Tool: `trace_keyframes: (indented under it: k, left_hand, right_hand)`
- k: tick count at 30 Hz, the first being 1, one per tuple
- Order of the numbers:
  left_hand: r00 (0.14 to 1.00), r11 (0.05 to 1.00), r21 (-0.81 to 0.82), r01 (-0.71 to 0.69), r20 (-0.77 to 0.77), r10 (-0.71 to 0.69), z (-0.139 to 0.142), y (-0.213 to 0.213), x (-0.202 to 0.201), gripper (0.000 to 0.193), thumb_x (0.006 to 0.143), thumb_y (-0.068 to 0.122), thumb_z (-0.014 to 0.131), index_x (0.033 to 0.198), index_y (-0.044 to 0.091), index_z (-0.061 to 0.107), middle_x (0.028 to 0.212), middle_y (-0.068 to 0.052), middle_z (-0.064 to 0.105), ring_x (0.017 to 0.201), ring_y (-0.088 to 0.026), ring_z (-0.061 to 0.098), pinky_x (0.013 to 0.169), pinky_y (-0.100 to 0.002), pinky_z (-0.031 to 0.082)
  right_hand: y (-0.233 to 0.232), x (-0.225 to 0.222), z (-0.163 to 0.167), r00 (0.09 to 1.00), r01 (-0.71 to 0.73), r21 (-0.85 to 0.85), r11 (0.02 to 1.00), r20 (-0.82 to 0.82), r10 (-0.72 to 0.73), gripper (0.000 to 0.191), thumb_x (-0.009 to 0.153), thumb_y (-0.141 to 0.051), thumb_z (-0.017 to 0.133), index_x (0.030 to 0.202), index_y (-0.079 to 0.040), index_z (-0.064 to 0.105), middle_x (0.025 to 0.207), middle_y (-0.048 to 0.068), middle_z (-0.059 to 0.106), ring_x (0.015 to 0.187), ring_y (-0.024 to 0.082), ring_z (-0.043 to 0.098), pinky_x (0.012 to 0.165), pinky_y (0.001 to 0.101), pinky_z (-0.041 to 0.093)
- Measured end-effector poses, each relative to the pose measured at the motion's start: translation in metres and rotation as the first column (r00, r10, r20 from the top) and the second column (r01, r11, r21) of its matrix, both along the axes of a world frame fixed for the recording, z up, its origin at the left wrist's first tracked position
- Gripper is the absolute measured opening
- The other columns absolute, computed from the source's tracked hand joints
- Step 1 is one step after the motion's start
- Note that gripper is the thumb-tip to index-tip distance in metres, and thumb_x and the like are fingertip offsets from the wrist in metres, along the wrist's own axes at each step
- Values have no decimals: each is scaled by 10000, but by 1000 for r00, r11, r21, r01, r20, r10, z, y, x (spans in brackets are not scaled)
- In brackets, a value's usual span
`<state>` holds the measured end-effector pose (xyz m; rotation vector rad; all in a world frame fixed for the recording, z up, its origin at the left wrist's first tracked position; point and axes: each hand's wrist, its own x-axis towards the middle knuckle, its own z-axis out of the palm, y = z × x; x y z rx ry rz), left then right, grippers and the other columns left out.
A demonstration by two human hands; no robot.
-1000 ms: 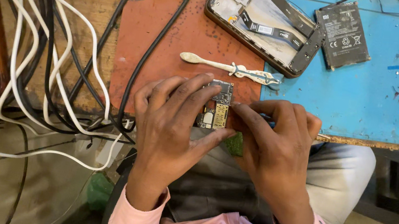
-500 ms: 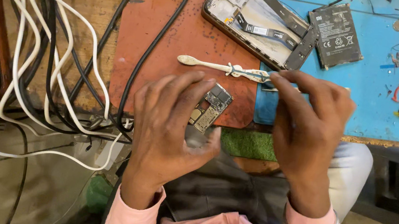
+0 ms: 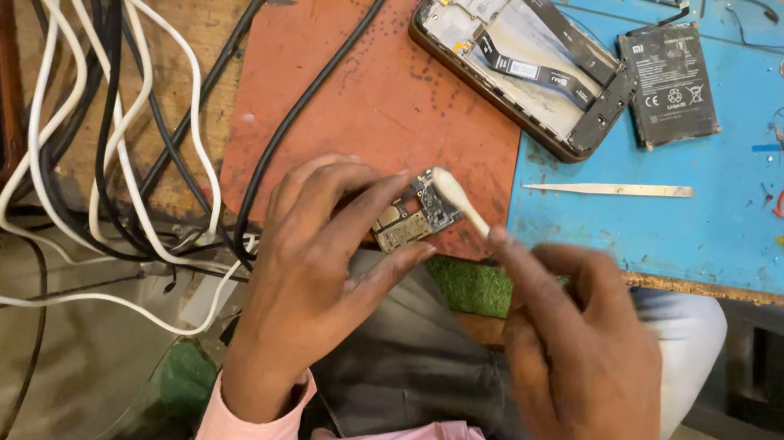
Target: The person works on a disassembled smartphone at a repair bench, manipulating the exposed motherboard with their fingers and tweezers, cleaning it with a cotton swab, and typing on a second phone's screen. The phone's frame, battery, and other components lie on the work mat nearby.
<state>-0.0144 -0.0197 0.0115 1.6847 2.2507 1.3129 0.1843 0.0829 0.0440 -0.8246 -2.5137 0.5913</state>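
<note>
The left hand [image 3: 326, 262] is pinching a small phone circuit board [image 3: 416, 215] over the red mat's [image 3: 368, 96] six o'clock edge while the right hand [image 3: 575, 365] is gripping a white brush [image 3: 460, 201] on its two o'clock corner, where hard scrubbing is risking dislodged components or a dropped board

Both hands [image 3: 325, 272] [image 3: 575, 365] in pinching grip

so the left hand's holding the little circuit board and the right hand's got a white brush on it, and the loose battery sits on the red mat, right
Not quite: the battery lies on the blue mat, not the red one, as the head view shows. The left hand does hold the circuit board, and the right hand does put the white brush on it.
</note>
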Motion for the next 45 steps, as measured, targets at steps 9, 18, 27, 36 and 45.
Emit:
trace_keyframes:
  k: [9, 18, 27, 36, 45]
  left_hand:
    - [997, 1000, -14, -12, 75, 13, 4, -3, 1, 588, 860, 204, 823, 1375, 32, 599, 1232, -138, 643, 1201, -367, 578, 1036, -467, 451]
    - [995, 999, 38, -3, 99, 0, 2, 1, 1, 552, 863, 205, 836, 1338, 49, 602, 1224, -95, 683, 1183, -335, 598, 1045, -456, 461]
    - [997, 998, 54, -12, 83, 8, -5, 2, 1, 533, 855, 209, 842, 1308, 49, 611, 1218, -102, 671, 1170, -348, 595, 1039, -465, 449]
    - [995, 998, 51, -30, 96, 25, -5, 0, 2, 512, 855, 216, 837, 1293, 57, 624, 1203, -97, 679, 1159, -345, 602, 1014, -453, 463]
    - [998, 998, 54, -27, 55, 24, -6, 2, -1, 486, 847, 230, 835, 1255, 55, 638, 1196, -97, 680, 1172, -348, 599, 1022, -456, 461]
  right_hand:
    - [0, -54, 0, 997, 68, 163, 984, 31, -74, 392, 932, -95, 737, 1318, -153, 698, 1109, 99, 661, 747, 271, 658, 612, 398, 495]
    - [-7, -46, -10, 989, 140, 115, 983, 30, -145, 384, 903, -111, 762, 1282, -161, 724, 1072, 95, 652, 714, 211, 655, 590, 362, 502]
    - [-8, -38, -11, 970, 239, 99, 966, 28, -243, 310, 955, -136, 749, 1263, -166, 747, 1053, 100, 658, 723, 242, 645, 626, 382, 504]
    - [-6, -18, -25, 978, 208, 100, 973, -43, -204, 336, 953, -89, 720, 1280, -165, 733, 1072, 95, 652, 817, 235, 669, 679, 361, 522]
    - [-14, -15, -17, 986, 167, 64, 984, 3, -167, 351, 856, -108, 750, 1199, -180, 765, 980, 74, 667, 647, 156, 639, 563, 351, 503]
